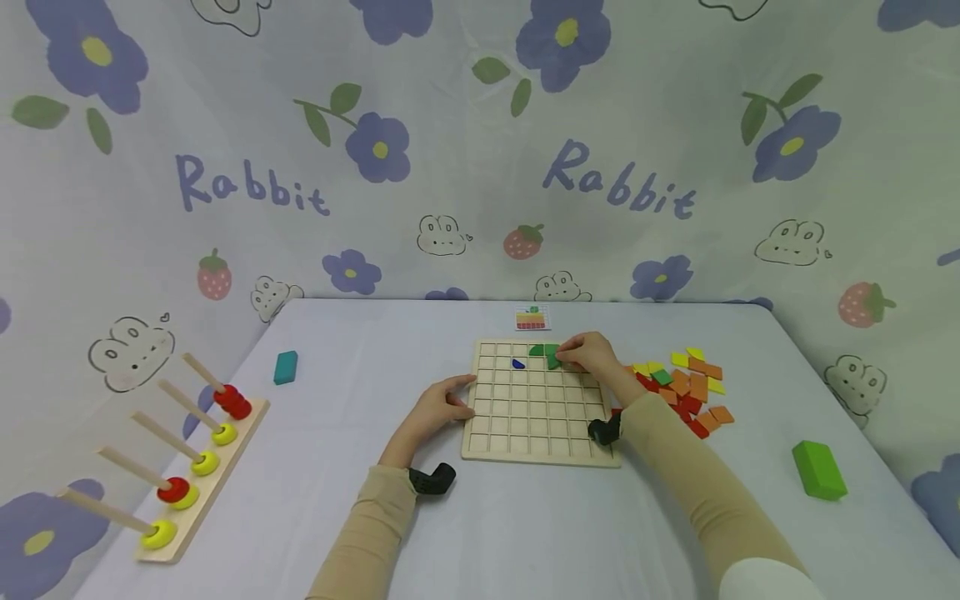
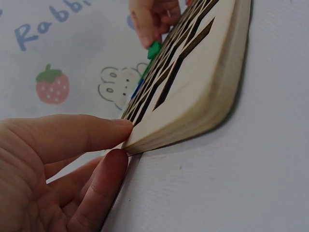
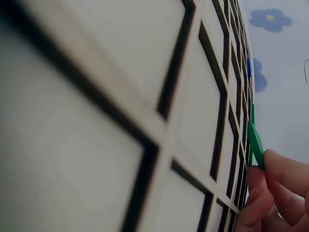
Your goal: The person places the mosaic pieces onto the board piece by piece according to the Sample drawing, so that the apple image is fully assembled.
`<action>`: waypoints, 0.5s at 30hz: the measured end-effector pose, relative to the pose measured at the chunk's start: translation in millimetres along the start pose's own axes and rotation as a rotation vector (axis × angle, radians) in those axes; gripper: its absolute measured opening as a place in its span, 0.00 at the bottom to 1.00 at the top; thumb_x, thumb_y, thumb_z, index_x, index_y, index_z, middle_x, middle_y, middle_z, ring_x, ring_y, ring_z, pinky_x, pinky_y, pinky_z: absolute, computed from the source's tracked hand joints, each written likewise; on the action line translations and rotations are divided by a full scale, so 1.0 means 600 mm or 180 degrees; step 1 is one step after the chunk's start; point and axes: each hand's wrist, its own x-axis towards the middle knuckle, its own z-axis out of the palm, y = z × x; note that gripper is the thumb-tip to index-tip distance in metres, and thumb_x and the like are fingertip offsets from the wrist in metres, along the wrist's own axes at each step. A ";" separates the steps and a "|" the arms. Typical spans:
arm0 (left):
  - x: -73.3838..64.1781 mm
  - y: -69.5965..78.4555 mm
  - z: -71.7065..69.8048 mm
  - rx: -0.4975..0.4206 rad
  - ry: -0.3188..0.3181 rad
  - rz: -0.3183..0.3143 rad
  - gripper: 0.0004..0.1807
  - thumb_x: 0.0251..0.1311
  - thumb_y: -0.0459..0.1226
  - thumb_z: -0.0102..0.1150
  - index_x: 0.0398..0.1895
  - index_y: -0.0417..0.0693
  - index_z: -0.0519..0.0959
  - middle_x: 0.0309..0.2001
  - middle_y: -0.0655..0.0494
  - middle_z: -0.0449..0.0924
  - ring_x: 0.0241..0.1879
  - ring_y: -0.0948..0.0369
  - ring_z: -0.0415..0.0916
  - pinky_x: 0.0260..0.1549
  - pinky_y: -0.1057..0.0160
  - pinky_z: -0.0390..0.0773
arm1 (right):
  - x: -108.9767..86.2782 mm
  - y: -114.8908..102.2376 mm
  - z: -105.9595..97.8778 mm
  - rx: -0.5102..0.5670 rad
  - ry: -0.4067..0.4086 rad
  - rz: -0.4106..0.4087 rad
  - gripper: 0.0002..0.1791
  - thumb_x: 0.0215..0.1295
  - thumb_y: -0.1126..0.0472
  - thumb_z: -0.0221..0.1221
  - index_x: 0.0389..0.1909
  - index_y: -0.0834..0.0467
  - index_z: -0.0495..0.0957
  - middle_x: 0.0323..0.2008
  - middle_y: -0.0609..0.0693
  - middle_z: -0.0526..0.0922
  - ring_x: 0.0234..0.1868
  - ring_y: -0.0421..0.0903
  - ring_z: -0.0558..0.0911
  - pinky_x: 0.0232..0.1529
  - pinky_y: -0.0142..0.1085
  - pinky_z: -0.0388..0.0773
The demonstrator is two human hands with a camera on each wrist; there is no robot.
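A wooden grid board (image 1: 517, 421) lies flat on the white table. My left hand (image 1: 437, 410) holds its left edge, thumb and finger close together at the rim in the left wrist view. Over the board's far right part, my right hand (image 1: 592, 354) pinches a green tile (image 3: 256, 142), tilted against the grid in the right wrist view. Beside it, another green piece (image 1: 537, 350) lies in the top row. A small blue piece (image 1: 518, 364) sits to the left, one row nearer. Part of the pinched tile is hidden by fingertips.
A small pattern card (image 1: 532, 317) lies behind the board. Loose red, orange, yellow and green tiles (image 1: 698, 387) are heaped to the right. A peg stand (image 1: 202, 492) with red and yellow rings is at the left. A teal block (image 1: 286, 367) and green block (image 1: 819, 470) lie farther out.
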 end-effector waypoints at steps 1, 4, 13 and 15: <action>0.000 0.001 0.000 -0.0005 -0.0001 -0.0005 0.34 0.47 0.31 0.67 0.62 0.49 0.70 0.26 0.50 0.75 0.24 0.61 0.69 0.24 0.64 0.69 | 0.001 0.001 0.001 -0.0068 0.0009 -0.0032 0.11 0.58 0.62 0.63 0.38 0.65 0.81 0.36 0.55 0.80 0.26 0.41 0.73 0.28 0.32 0.71; -0.001 0.003 0.001 -0.0011 0.0001 -0.0019 0.34 0.47 0.31 0.67 0.62 0.50 0.70 0.26 0.51 0.75 0.25 0.61 0.69 0.24 0.64 0.70 | 0.002 0.001 0.001 -0.0215 -0.0014 -0.0107 0.10 0.58 0.62 0.62 0.36 0.64 0.81 0.36 0.56 0.80 0.26 0.42 0.72 0.29 0.33 0.70; -0.001 0.004 0.001 0.0062 0.0024 -0.0050 0.34 0.47 0.32 0.67 0.62 0.51 0.70 0.27 0.51 0.75 0.25 0.61 0.69 0.25 0.64 0.69 | -0.004 -0.006 0.000 -0.0261 -0.0067 -0.0183 0.10 0.59 0.62 0.61 0.38 0.65 0.81 0.36 0.57 0.80 0.26 0.44 0.72 0.29 0.34 0.70; -0.003 0.006 0.000 0.0069 0.0027 -0.0073 0.34 0.47 0.32 0.67 0.62 0.51 0.70 0.27 0.51 0.76 0.26 0.60 0.70 0.25 0.64 0.70 | -0.007 -0.006 -0.002 -0.0250 -0.0070 -0.0184 0.11 0.60 0.62 0.60 0.39 0.65 0.81 0.36 0.57 0.80 0.27 0.45 0.73 0.29 0.35 0.71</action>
